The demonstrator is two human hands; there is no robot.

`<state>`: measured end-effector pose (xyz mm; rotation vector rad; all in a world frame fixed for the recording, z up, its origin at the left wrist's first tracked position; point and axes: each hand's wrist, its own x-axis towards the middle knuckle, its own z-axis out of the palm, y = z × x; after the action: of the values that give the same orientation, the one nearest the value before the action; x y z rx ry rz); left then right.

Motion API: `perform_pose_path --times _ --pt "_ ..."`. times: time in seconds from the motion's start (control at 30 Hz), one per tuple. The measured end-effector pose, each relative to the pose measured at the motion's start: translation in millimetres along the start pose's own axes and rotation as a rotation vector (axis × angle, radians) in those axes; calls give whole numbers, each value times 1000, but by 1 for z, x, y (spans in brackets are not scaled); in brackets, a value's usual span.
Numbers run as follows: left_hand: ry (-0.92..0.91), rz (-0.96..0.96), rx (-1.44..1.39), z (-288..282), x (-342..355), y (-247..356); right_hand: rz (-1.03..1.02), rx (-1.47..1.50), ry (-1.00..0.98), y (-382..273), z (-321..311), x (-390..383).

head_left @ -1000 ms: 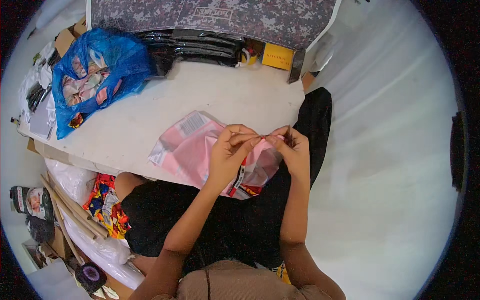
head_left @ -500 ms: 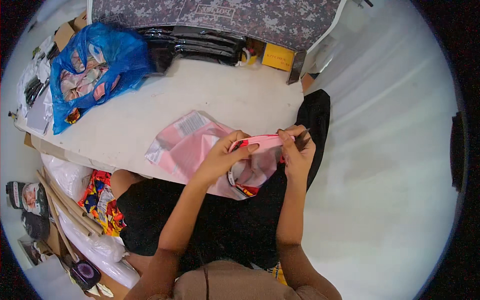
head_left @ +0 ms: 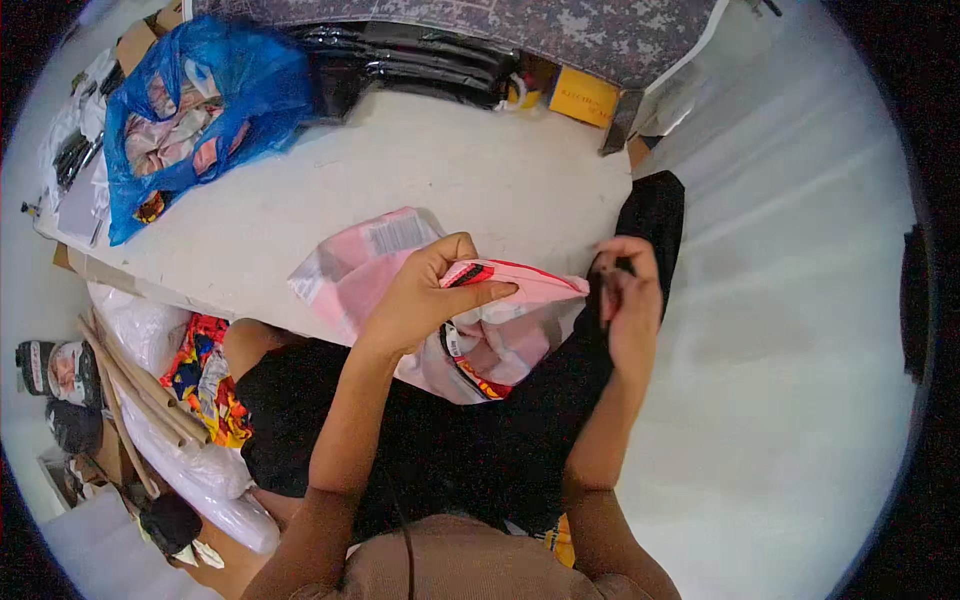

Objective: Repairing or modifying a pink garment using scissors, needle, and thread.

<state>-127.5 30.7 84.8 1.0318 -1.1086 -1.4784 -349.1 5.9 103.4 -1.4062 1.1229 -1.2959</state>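
A pink fabric piece [head_left: 350,260] with a red-trimmed edge, a pale printed patch and a red, black and yellow print lies partly on the white table and hangs over my black-clad lap. My left hand [head_left: 420,300] pinches its folded edge between thumb and fingers. At the far end of that edge, my right hand [head_left: 632,310] is a little apart from the fabric. Its fingers are curled round a small dark pointed tool [head_left: 604,290], blurred by motion; its exact kind cannot be made out.
A blue plastic bag [head_left: 250,90] of crumpled pink fabric sits on the table [head_left: 480,170] at the far left. Black plastic-wrapped packs [head_left: 440,65] and a yellow box [head_left: 584,97] line the back. Cardboard tubes [head_left: 140,385] and white plastic-wrapped rolls [head_left: 215,490] lie at the lower left.
My right hand has let go of the fabric's edge and moved to the right with the dark tool. My left hand still holds the edge. The whole view has shifted slightly.
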Motion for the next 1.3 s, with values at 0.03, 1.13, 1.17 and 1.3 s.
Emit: perform_pose_path --times 0.03,1.13,1.17,1.3 --pt "-8 -16 18 2 0 2 8 1 1 -2 -2 -1" --pt "-40 150 27 -2 -4 3 9 -812 47 32 -18 -10" --pt "-27 170 36 1 -5 5 34 -709 108 28 -17 -12" --pt "6 224 32 6 -3 4 -27 -254 231 -12 16 -29"
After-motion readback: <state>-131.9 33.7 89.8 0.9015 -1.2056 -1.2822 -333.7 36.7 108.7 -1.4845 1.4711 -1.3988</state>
